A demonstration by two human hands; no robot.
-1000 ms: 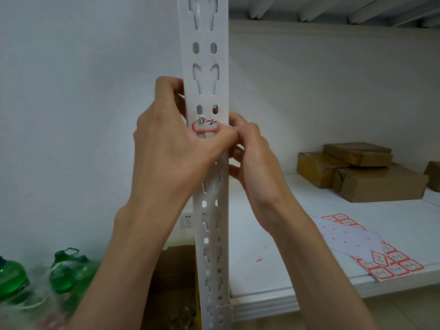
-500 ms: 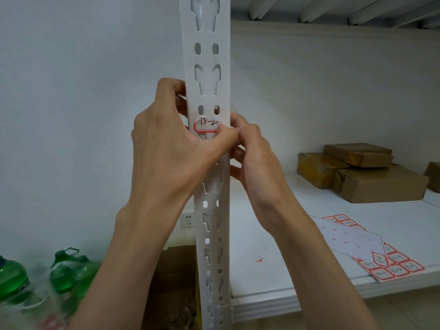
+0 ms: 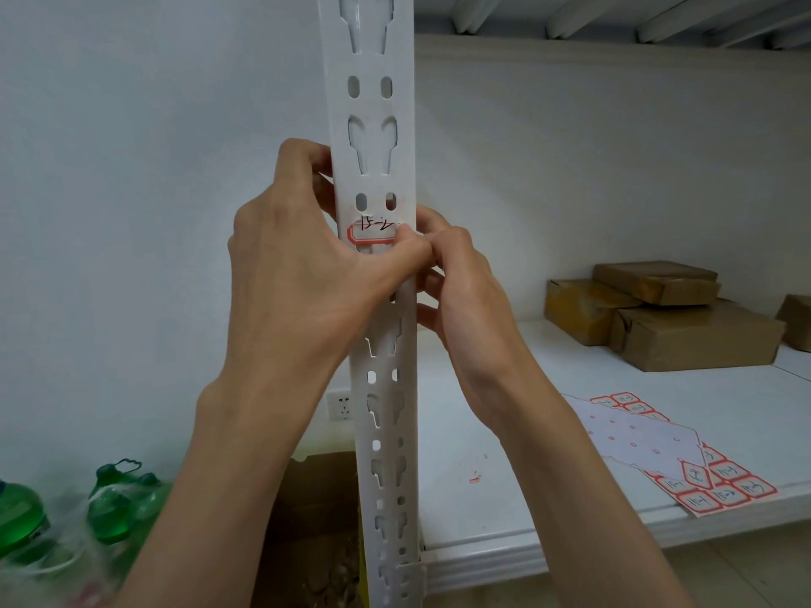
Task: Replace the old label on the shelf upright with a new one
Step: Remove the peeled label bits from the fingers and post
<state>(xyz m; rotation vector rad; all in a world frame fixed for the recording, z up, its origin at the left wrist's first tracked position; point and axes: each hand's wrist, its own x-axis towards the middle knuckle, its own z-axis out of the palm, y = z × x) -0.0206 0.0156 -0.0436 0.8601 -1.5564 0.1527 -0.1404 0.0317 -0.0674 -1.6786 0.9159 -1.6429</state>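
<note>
Head view: left hand (image 3: 298, 274) grips the shelf upright (image 3: 373, 103), right hand (image 3: 461, 283) pinches the red-bordered label (image 3: 373, 232) at its right edge; thin, tear-prone paper, probably best peeled from that corner.

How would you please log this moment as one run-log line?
stage: label on upright | left hand: grips upright, thumb at label | right hand: pinches label's right edge | sheet: on shelf
</note>
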